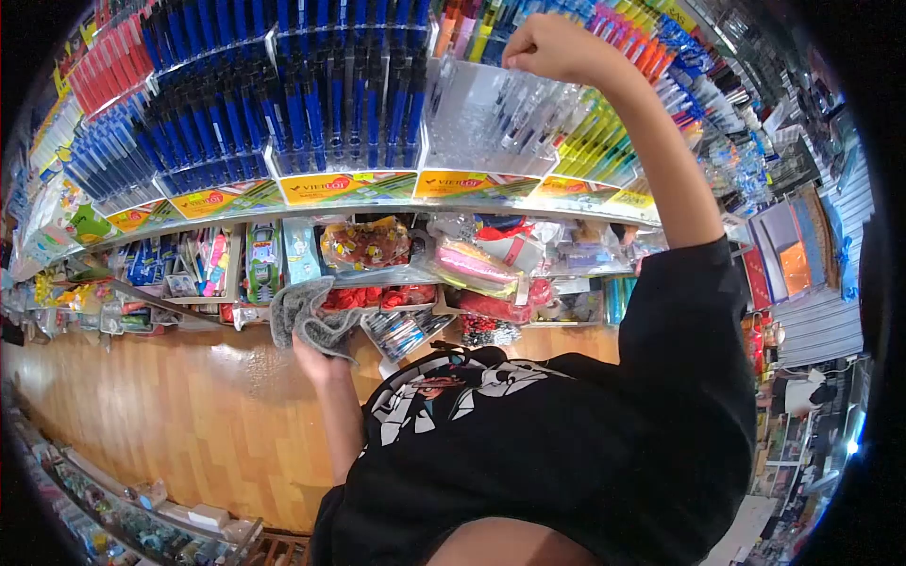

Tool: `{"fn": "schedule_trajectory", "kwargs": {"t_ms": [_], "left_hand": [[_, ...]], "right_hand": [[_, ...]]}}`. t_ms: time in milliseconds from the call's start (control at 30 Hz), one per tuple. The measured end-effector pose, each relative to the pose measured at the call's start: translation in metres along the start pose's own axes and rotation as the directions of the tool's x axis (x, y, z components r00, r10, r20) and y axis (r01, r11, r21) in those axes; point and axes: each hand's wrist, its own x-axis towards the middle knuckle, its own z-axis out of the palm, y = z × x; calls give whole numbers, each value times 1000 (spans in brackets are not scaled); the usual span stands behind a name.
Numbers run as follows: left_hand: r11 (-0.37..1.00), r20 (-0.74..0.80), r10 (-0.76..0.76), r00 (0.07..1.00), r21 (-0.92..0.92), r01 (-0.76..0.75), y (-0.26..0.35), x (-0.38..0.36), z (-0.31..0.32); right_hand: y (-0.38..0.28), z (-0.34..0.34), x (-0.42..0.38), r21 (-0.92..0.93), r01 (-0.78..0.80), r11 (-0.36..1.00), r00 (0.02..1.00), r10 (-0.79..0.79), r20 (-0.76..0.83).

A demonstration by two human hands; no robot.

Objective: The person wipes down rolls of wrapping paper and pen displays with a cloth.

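Note:
My left hand (319,357) is closed round a crumpled grey cloth (316,319), held low in front of the lower shelf. My right hand (547,49) is raised over the pen display, its fingers curled in at the top of a clear compartment (467,99). Whether those fingers pinch a pen there is too small to tell. Clear-barrelled pens (538,113) stand in the right part of that compartment. Blue pens (349,104) fill the compartments to its left, and yellow-green pens (595,137) stand to its right.
Below the display, a lower shelf holds packaged goods (481,269), a green toy car in a box (263,264) and a box of pens (406,332). Wooden floor (208,415) lies below left. Another shelf (142,514) runs along the bottom left; folders (788,255) stand at the right.

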Motion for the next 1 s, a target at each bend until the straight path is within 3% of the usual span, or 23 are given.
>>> {"fn": "schedule_trajectory", "kwargs": {"t_ms": [33, 133, 200, 233, 367, 433, 500, 533, 567, 633, 667, 733, 800, 867, 900, 933, 1000], "left_hand": [[1000, -50, 2, 999, 6, -2, 3, -4, 8], [999, -5, 5, 1000, 35, -5, 10, -10, 8], [998, 64, 17, 998, 57, -21, 14, -11, 7], [998, 77, 36, 996, 48, -40, 13, -9, 3], [999, 109, 25, 994, 21, -28, 12, -18, 10], [997, 245, -48, 968, 78, 29, 14, -29, 20], [998, 292, -48, 955, -33, 61, 8, -26, 14], [999, 219, -45, 975, 14, 44, 4, -26, 14], [998, 146, -40, 989, 63, 31, 3, -28, 16], [995, 122, -36, 992, 92, 24, 0, -21, 9], [991, 190, -88, 978, 115, 67, -1, -21, 10], [975, 368, -208, 906, 148, 163, -1, -22, 15], [976, 400, -196, 895, 170, 138, -4, -30, 25], [979, 469, -160, 868, 186, 80, -9, -41, 42], [976, 473, -174, 864, 198, 88, -11, -48, 51], [980, 436, -169, 884, 167, 106, -13, -55, 60], [982, 393, -124, 911, 180, 56, -16, -68, 75]], "right_hand": [[8, 5, -1, 4, 1, 1000, 1000, -1, -13], [1, -4, 0, -38, 93, 995, 995, -95, -34], [-13, -13, -1, -8, -29, 1000, 996, 28, -87], [-24, -15, -2, -13, -17, 1000, 994, 15, -107], [-49, 4, 6, 95, -41, 995, 990, 54, -134], [-47, 17, 11, 142, -38, 989, 994, 53, -100], [-40, 20, 13, 251, 21, 968, 990, 16, -142], [-39, 20, 12, 287, 112, 951, 948, -16, -318], [-37, 11, 11, 286, 119, 951, 945, -20, -325], [-36, -17, 3, 290, 50, 956, 862, 105, -495], [-37, -31, -4, 292, 42, 955, 859, 115, -498], [-45, -53, -24, 334, 132, 933, 702, 150, -696], [-81, -48, -52, 544, 178, 820, 716, 271, -643], [-113, 4, -62, 393, 354, 849, 644, 83, -761], [-133, 32, -72, 392, 379, 838, 722, -3, -691], [-146, 64, -75, 238, 470, 850, 674, -171, -719], [-168, 107, -92, 262, 465, 845, 764, -234, -601]]}}
